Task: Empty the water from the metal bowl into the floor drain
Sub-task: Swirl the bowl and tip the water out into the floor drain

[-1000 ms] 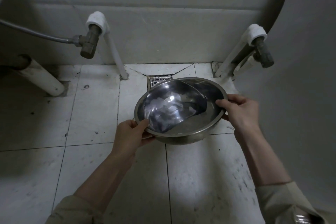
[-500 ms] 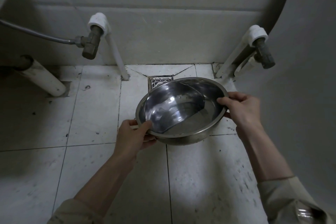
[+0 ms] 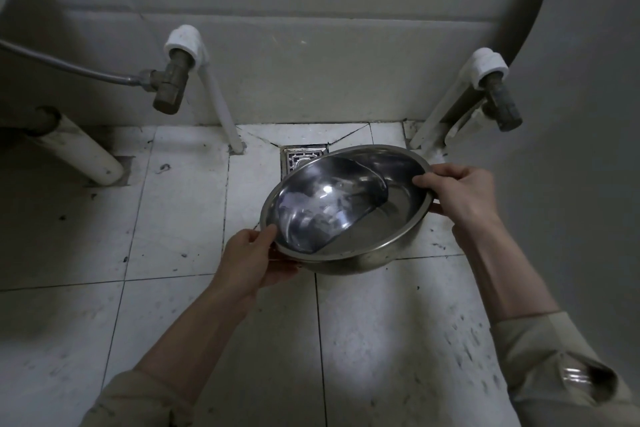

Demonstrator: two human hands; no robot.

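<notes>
Where tiled floor (image 3: 180,204) meets wall (image 3: 311,73), floor drain (image 3: 300,158) sits.

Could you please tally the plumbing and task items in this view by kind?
Metal bowl: 1
Floor drain: 1
Brass valves: 2
Braided hose: 1
Large white drain pipe: 1
Total: 6
</notes>
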